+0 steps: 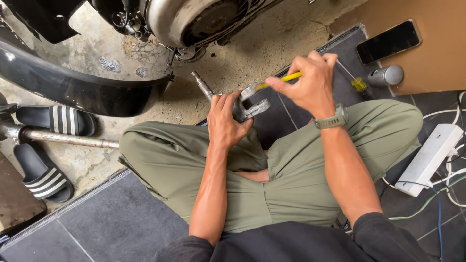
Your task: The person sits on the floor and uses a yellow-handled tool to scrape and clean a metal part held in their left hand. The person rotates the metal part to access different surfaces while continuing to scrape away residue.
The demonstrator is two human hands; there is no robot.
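Black sleeves sit closest, above olive-trousered crossed legs (291, 174). Left hand (225, 121) has fingers wrapped tight round a grey metal forked part (247, 107), held over the knees, its threaded shaft (202, 85) poking up-left. Right hand (308, 82), just right of the part, pinches a yellow-handled tool (284, 78) onto it. Dark tiles (121, 218) underneath; rough concrete (272, 43) beyond the part, scooter wheel (194, 19) above, striped sandals (53, 121) far left.

**Two hands on a metal yoke**

The left hand (224, 121) grips a steel shaft part (242, 104), its stub end jutting out beyond the knuckles. The right hand (307, 80), just above that grip, pinches a yellow-handled tool (284, 78) whose tip meets the part's forked end.
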